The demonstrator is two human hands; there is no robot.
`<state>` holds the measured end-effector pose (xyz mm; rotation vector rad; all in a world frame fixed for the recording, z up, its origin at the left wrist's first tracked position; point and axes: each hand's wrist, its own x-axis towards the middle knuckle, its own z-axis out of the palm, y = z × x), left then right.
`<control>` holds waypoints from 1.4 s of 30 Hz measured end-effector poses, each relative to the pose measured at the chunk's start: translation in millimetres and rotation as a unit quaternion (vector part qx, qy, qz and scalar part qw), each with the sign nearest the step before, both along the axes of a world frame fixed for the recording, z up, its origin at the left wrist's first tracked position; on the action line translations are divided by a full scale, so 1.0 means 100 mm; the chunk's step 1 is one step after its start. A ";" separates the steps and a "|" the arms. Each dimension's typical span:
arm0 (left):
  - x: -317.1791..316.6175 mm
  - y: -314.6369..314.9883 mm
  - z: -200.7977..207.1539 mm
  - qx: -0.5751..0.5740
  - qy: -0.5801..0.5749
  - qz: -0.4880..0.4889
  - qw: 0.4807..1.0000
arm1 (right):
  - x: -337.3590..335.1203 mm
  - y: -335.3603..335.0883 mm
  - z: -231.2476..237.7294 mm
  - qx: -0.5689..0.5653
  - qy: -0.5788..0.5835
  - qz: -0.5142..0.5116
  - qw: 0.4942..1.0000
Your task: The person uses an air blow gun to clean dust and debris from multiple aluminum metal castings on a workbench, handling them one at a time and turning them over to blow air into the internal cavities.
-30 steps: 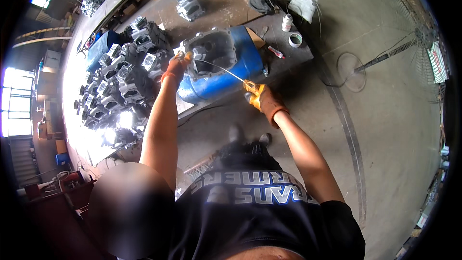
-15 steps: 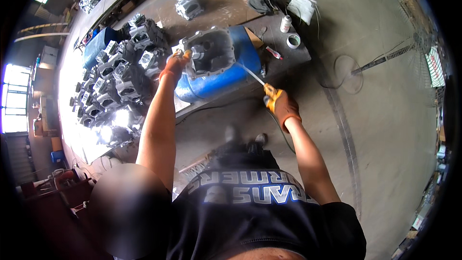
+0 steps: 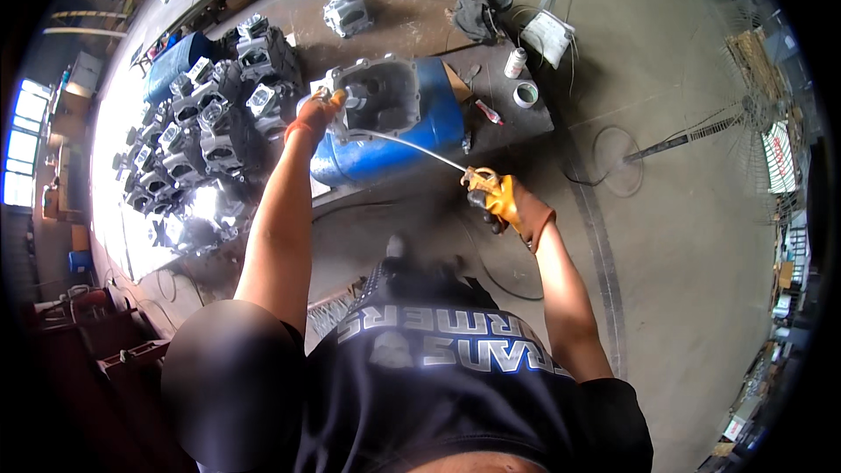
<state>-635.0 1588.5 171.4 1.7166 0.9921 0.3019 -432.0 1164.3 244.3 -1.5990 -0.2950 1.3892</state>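
A grey cast-metal housing (image 3: 405,96) with a flanged rim lies, its open cavity showing, on a blue drum (image 3: 438,127) on the bench. My left hand (image 3: 319,110), in an orange and yellow glove, is closed on the housing's left end. In my gloved right hand (image 3: 508,203) is an air blow gun (image 3: 477,177). Its long thin metal nozzle (image 3: 420,148) reaches left to the housing's lower rim; whether the tip touches is hard to tell. The fingers are wrapped round the gun's handle, and a dark hose trails below it.
Several similar castings (image 3: 215,127) crowd the bench at left, and a single casting (image 3: 347,10) stands farther back. A spray can (image 3: 515,62), a small round tin (image 3: 525,95) and a red-and-white tube (image 3: 489,112) sit at the bench's right end. A standing fan (image 3: 745,114) is at right.
The blow gun's nozzle has swung from the housing's right edge to its lower left rim. My right hand has moved slightly down. My left hand keeps its hold on the housing.
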 end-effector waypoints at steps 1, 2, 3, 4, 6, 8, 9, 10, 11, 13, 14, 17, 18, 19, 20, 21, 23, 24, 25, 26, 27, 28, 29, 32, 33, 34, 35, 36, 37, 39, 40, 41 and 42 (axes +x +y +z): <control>0.06 -0.05 0.10 0.042 0.035 0.003 0.999 | -0.02 -0.02 0.13 0.044 0.088 -0.025 0.995; 0.07 -0.12 0.16 0.043 0.048 0.021 0.998 | -0.06 0.07 0.27 -0.027 -0.042 -0.010 0.999; 0.13 -0.18 0.23 0.046 0.056 0.034 0.997 | -0.03 0.17 0.27 -0.050 -0.133 -0.008 0.990; 0.10 -0.18 0.29 0.052 0.065 0.056 0.995 | -0.02 0.30 0.23 -0.067 -0.223 0.003 0.973; 0.13 -0.04 0.06 0.065 0.060 0.025 0.996 | 0.00 0.33 0.16 -0.013 -0.148 0.014 0.989; -0.02 -0.10 0.13 -0.042 -0.046 0.022 0.998 | -0.03 0.48 0.38 -0.095 -0.121 -0.040 0.987; -0.01 -0.07 0.10 -0.003 -0.026 -0.001 1.000 | 0.04 0.49 0.17 -0.102 -0.304 -0.046 0.946; -0.06 0.00 0.00 0.039 -0.008 -0.013 0.999 | 0.00 0.52 0.34 -0.039 -0.195 -0.047 0.979; -0.09 0.05 -0.11 0.013 -0.035 0.035 0.999 | -0.05 0.55 0.51 0.009 -0.077 -0.050 0.996; -0.04 0.00 0.01 0.025 0.005 -0.049 0.998 | -0.03 0.41 0.49 0.001 0.017 -0.014 1.000; -0.06 -0.02 0.09 0.020 -0.002 -0.102 0.995 | 0.03 0.42 0.27 -0.061 -0.186 0.014 0.981; -0.06 -0.11 0.20 0.028 -0.012 -0.136 0.990 | 0.10 0.25 0.19 -0.053 -0.223 0.071 0.971; -0.05 0.00 0.01 0.032 -0.066 -0.121 0.990 | 0.04 0.27 0.29 -0.057 -0.052 0.025 0.997; -0.04 0.11 -0.20 0.035 -0.121 -0.108 0.986 | -0.02 0.33 0.47 -0.047 -0.017 -0.001 0.999; -0.03 0.24 -0.40 0.041 -0.174 -0.097 0.979 | -0.08 0.39 0.68 -0.036 0.017 -0.029 0.999; 0.01 0.18 -0.39 -0.069 -0.249 -0.078 0.963 | -0.16 0.43 0.85 -0.032 -0.038 -0.106 0.993; 0.23 0.18 -0.37 -0.074 -0.217 -0.102 0.968 | -0.13 0.29 0.51 -0.136 -0.152 -0.133 0.970; 0.29 0.18 -0.32 -0.056 -0.176 -0.112 0.976 | -0.11 0.20 0.42 -0.219 -0.192 -0.088 0.953; 0.27 0.25 -0.24 -0.025 -0.138 -0.114 0.983 | -0.27 0.34 0.78 -0.244 -0.287 0.021 0.926; 0.27 0.29 -0.19 -0.006 -0.116 -0.119 0.986 | -0.39 0.29 0.91 -0.211 -0.318 0.071 0.922; 0.28 0.36 -0.16 0.011 -0.094 -0.126 0.988 | -0.49 0.35 1.21 -0.229 -0.281 0.082 0.928; 0.34 0.39 -0.13 0.018 -0.086 -0.136 0.987 | -0.53 0.28 1.33 -0.189 -0.218 0.049 0.956; 0.38 0.45 -0.09 0.022 -0.084 -0.136 0.987 | -0.56 0.24 1.46 -0.150 -0.153 0.021 0.977; 0.52 0.57 -0.04 0.025 -0.071 -0.138 0.987 | -0.67 -0.06 0.75 0.041 -0.304 -0.039 0.951; 0.53 0.64 0.00 0.030 -0.061 -0.131 0.989 | -0.76 -0.07 0.59 0.036 -0.417 -0.047 0.907; 0.54 0.67 0.02 0.033 -0.049 -0.126 0.990 | -0.90 -0.01 0.57 -0.039 -0.502 -0.071 0.861; 0.56 0.69 0.06 0.034 -0.037 -0.116 0.992 | -0.94 0.01 0.62 -0.031 -0.381 -0.081 0.920; 0.58 0.67 0.09 0.029 -0.032 -0.098 0.994 | -0.97 0.02 0.67 -0.032 -0.251 -0.102 0.962; 0.63 0.64 0.11 0.029 -0.050 -0.092 0.994 | -1.03 0.05 0.72 -0.052 -0.135 -0.128 0.981; 0.66 0.46 0.16 0.088 -0.208 -0.100 0.969 | -1.06 0.05 0.77 -0.083 -0.192 -0.095 0.973; 0.68 0.43 0.11 0.065 -0.208 -0.154 0.964 | -1.02 0.01 0.77 -0.116 -0.237 -0.092 0.960; 0.61 0.41 0.11 0.182 -0.103 -0.193 0.959 | -0.98 -0.03 0.76 -0.151 -0.265 -0.095 0.948; 0.49 0.36 0.14 0.294 0.009 -0.218 0.931 | -0.95 -0.07 0.75 -0.175 -0.255 -0.110 0.945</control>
